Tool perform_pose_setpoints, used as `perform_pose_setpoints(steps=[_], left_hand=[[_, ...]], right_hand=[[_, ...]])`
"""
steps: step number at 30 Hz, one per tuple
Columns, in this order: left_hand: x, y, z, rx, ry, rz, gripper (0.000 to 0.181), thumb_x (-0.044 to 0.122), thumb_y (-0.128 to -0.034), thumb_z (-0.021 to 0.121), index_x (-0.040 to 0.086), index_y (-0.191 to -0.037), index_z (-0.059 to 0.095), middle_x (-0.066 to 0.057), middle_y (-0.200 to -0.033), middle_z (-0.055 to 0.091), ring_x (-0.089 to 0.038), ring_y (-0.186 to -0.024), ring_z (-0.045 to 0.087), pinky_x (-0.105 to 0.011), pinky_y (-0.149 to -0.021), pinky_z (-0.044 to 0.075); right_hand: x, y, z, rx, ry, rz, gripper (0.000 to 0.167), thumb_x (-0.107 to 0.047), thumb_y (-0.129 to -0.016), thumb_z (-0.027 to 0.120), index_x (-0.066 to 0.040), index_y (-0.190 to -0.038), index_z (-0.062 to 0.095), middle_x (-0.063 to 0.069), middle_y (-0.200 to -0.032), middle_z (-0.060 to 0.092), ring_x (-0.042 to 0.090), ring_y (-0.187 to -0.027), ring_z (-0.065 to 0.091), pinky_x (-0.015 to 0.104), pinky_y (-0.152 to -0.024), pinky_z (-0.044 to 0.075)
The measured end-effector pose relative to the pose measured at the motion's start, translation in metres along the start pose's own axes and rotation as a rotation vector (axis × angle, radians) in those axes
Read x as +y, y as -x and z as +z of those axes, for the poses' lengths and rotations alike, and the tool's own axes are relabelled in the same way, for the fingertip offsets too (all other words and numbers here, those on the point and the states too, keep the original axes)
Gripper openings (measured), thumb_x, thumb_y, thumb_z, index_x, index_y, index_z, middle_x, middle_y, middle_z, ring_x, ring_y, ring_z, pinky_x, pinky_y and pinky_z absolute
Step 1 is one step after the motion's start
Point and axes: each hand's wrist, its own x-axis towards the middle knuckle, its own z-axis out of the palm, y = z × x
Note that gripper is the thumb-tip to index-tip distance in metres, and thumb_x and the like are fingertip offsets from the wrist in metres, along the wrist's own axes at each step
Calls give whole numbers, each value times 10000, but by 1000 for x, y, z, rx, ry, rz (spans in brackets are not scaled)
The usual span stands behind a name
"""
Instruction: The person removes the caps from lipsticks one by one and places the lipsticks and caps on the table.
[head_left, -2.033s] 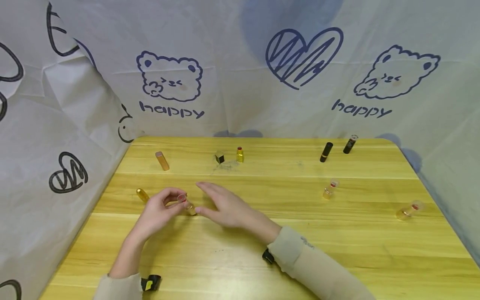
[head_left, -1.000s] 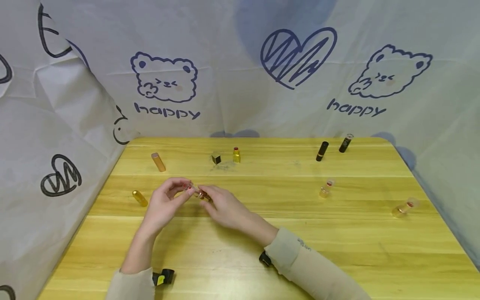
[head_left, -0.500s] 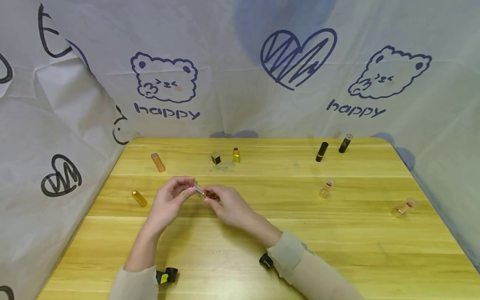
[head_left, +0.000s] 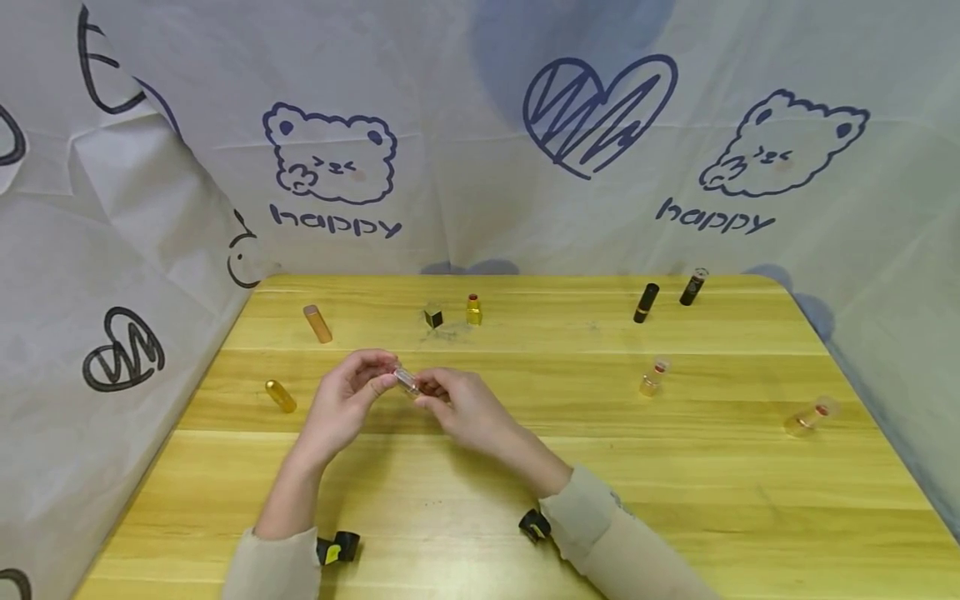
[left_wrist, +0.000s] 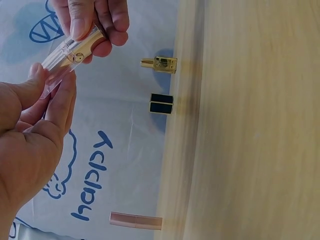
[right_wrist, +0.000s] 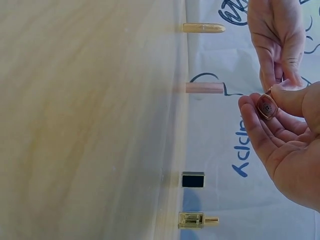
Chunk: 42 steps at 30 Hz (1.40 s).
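Note:
A lipstick (head_left: 406,381) with a clear cap and a rose-gold base is held in the air above the left half of the table. My left hand (head_left: 337,408) pinches the clear cap end between thumb and fingers. At the other end, my right hand (head_left: 472,408) grips the base. The left wrist view shows the lipstick (left_wrist: 70,57) tilted, its cap and base in line, with a small emblem on the side. From the right wrist, the dark underside of the lipstick base (right_wrist: 267,107) shows between my right thumb and fingers. No red shows through the cap now.
Left lie a gold rounded tube (head_left: 281,396) and a rose-gold tube (head_left: 317,323). Behind are a black cap (head_left: 433,316) and an uncapped gold lipstick (head_left: 474,310). Right stand black tubes (head_left: 647,303) and clear-capped lipsticks (head_left: 651,379). A cloth (head_left: 465,167) hangs behind the table.
My right hand has gone from spread fingers beside the lipstick to gripping its base. The lipstick has risen and moved right with both hands. Its red tip, visible earlier, no longer shows.

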Motion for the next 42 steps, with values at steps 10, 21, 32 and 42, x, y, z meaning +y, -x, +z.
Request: perform_pose_setpoints(steps=[10, 21, 32, 42], left_hand=[[3, 0, 2, -3, -6, -3, 287, 99, -1038, 632, -38, -1290, 619, -193, -1258, 664, -77, -1115, 647, -184, -962, 535], [3, 0, 2, -2, -7, -7, 281, 99, -1042, 624, -37, -1288, 618, -192, -1262, 662, -84, -1131, 648, -178, -967, 531], [7, 0, -6, 60, 18, 34, 298, 84, -1040, 622, -67, -1296, 594, -229, -1229, 664, -24, -1080, 661, -170, -964, 534], [11, 2, -17, 91, -12, 42, 329, 115, -1051, 612, -73, -1319, 575, -230, -1236, 658, -1, -1085, 651, -154, -964, 527]], right_hand=[[0, 2, -2, -6, 7, 17, 303, -140, -1051, 630, 5, -1316, 650, 89, -1144, 729, 197, -1038, 695, 248, -848, 576], [0, 2, -3, 2, -6, 11, 285, -132, -1043, 643, 10, -1290, 662, 97, -1128, 734, 195, -1005, 699, 251, -826, 585], [2, 4, -4, 11, -16, 9, 268, -99, -1029, 660, 25, -1266, 672, 101, -1099, 736, 218, -995, 699, 254, -834, 582], [1, 7, -9, 21, -16, 20, 319, -118, -1049, 633, 30, -1332, 632, 109, -1133, 724, 225, -1031, 701, 290, -889, 591]])
